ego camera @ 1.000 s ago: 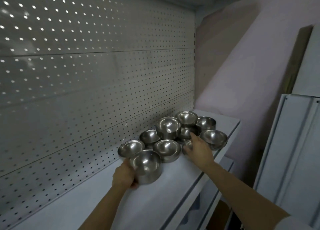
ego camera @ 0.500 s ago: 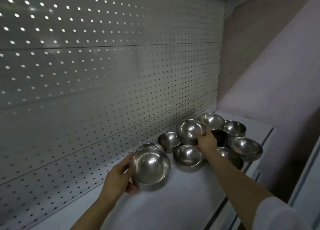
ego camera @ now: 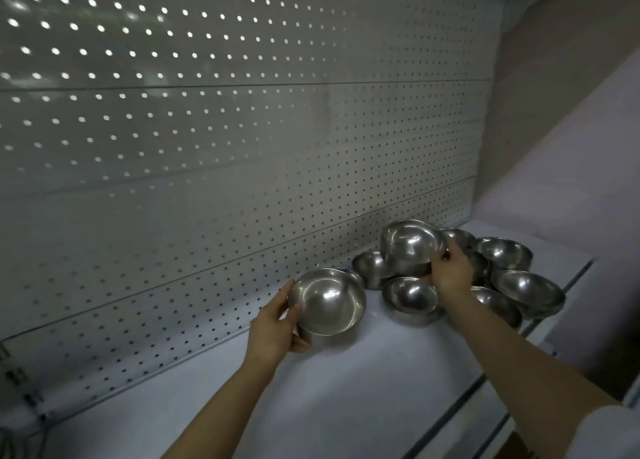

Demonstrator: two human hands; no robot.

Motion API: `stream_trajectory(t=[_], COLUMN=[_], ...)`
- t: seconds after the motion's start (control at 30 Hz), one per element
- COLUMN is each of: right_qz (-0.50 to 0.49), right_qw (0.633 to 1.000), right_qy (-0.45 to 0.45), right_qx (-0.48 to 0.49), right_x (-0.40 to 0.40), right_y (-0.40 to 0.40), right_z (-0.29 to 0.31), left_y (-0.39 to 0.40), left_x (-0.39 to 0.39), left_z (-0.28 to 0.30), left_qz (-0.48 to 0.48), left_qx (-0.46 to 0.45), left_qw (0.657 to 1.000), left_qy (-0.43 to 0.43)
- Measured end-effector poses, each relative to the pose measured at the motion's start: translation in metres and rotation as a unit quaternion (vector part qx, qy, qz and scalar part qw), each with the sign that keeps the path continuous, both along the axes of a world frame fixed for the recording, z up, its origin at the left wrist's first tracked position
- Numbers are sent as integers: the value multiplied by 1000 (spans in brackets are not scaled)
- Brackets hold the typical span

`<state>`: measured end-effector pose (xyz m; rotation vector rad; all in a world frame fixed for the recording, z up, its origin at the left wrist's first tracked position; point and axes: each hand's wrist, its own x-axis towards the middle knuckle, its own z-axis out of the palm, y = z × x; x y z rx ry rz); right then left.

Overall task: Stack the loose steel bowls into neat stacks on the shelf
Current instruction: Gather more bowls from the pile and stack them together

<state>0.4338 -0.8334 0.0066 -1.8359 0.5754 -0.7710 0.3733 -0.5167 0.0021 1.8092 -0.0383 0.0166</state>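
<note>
view: looking down and forward along a white shelf (ego camera: 346, 389) that fills the lower half of the frame, with two bare forearms reaching in from the bottom edge.
left hand: the left hand (ego camera: 273, 323), lower centre, has its fingers curled round the left side of a steel bowl, thumb on the rim.
held bowl: this bowl (ego camera: 327, 301) is tilted so its shiny inside faces the camera; it is in front of another bowl whose edge just shows behind it.
right hand: the right hand (ego camera: 450, 271), right of centre, has its fingers clamped on the right rim of a second tilted bowl (ego camera: 410, 242), which sits higher than the rest.
loose bowls: a cluster of steel bowls (ego camera: 512, 285) sits on the shelf at centre right, touching or overlapping one another, most open side up; one bowl (ego camera: 412, 296) lies just below the right hand.
back wall: a grey perforated panel (ego camera: 225, 129) covers the upper left and centre of the frame.
side wall: a plain pale wall (ego camera: 571, 129) closes the right side.
sleeve: a white sleeve edge (ego camera: 602, 434) shows at the lower right corner.
</note>
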Motion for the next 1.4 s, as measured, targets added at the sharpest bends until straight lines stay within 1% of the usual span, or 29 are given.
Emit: stream_trajectory(t=[0.1, 0.23, 0.4, 0.47, 0.67, 0.83, 0.93, 1.0, 1.3, 1.4], right_qz=[14, 66, 114, 132, 201, 246, 276, 295, 353, 358], right_qw=[1000, 996, 993, 990, 978, 965, 959, 953, 931, 928], right_qy=[3, 9, 25, 30, 5, 10, 18, 23, 29, 23], right_qx=[23, 62, 22, 30, 54, 86, 65, 71, 90, 96], right_x=[-17, -49, -103, -129, -197, -238, -257, -266, -303, -317], right_y=[9, 27, 58, 74, 130, 189, 228, 252, 368, 400], right_z=[6, 12, 17, 18, 14, 18, 22, 24, 39, 44], left_y=[7, 18, 32, 39, 75, 123, 155, 174, 294, 334], left_x=[-17, -60, -128, -156, -242, -298, -326, -340, -386, -397], left_z=[4, 10, 21, 24, 28, 31, 35, 37, 58, 68], left_qz=[19, 41, 69, 81, 115, 158, 185, 206, 308, 333], left_qx=[-2, -9, -24, -25, -39, -55, -64, -68, -69, -41], left_qw=[1000, 999, 997, 996, 992, 986, 980, 976, 947, 940], left_qy=[0, -1, -3, -6, -21, -21, -27, -31, -65, -68])
